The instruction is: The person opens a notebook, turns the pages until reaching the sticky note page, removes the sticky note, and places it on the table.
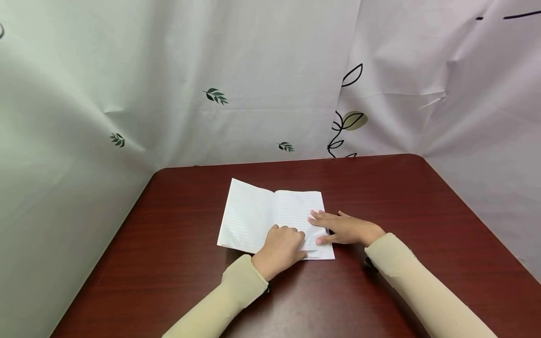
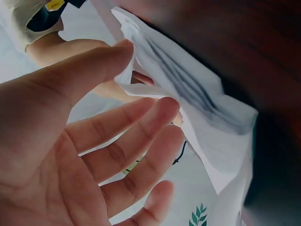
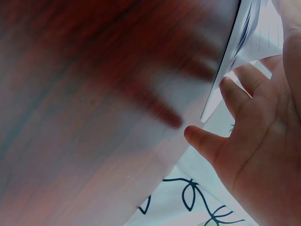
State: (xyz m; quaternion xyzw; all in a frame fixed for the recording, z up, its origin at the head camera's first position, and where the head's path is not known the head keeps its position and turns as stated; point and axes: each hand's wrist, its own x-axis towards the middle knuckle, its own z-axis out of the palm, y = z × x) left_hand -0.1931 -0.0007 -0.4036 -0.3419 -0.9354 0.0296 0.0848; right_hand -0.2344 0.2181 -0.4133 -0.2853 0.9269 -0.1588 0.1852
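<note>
An open notebook with lined white pages lies in the middle of the table, its left side fanned up a little. My left hand is over the lower middle of the spread, fingers curled, holding a page near its lower edge. In the left wrist view the thumb touches the bent paper and the fingertips lie along its edge. My right hand rests with spread, straight fingers on the right-hand page's outer edge. From the right wrist view, its little finger stands off the notebook's edge, over the table.
The dark red-brown table has a glossy top and rounded far corners. A white cloth with leaf prints hangs behind it and along both sides.
</note>
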